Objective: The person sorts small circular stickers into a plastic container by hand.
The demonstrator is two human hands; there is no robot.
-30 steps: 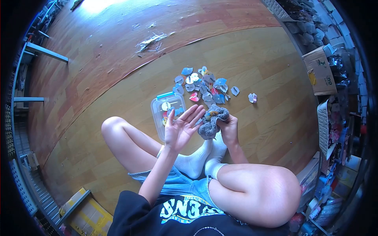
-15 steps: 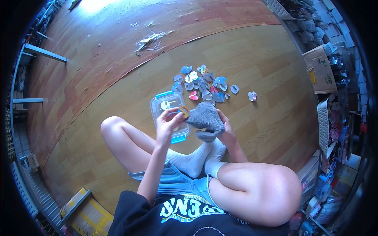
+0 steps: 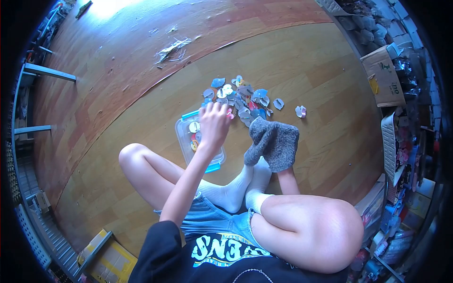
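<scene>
My left hand [image 3: 215,123] reaches over the far right side of a clear plastic box [image 3: 178,137] with blue clips, its fingers stretched toward the near left edge of a pile of small flat pieces [image 3: 245,99]. These are grey, blue, white, red and yellow, some with raised tabs. No piece shows clearly in its fingers. Several pieces lie inside the box. My right hand [image 3: 286,174] is mostly hidden beneath a grey textured cloth [image 3: 278,144], which drapes over it above my white socks; only the wrist area shows.
One pale piece [image 3: 301,112] lies apart at the right. Shredded scraps [image 3: 173,49] are on the floor farther off. A cardboard box [image 3: 384,80] and crowded shelves line the right; metal racks [image 3: 49,70] stand left. A taped carton [image 3: 108,259] sits at lower left.
My left hand has left the cloth and moved up to the pile; the round yellowish piece no longer shows in its fingers. The cloth has shifted right and now covers my right hand.
</scene>
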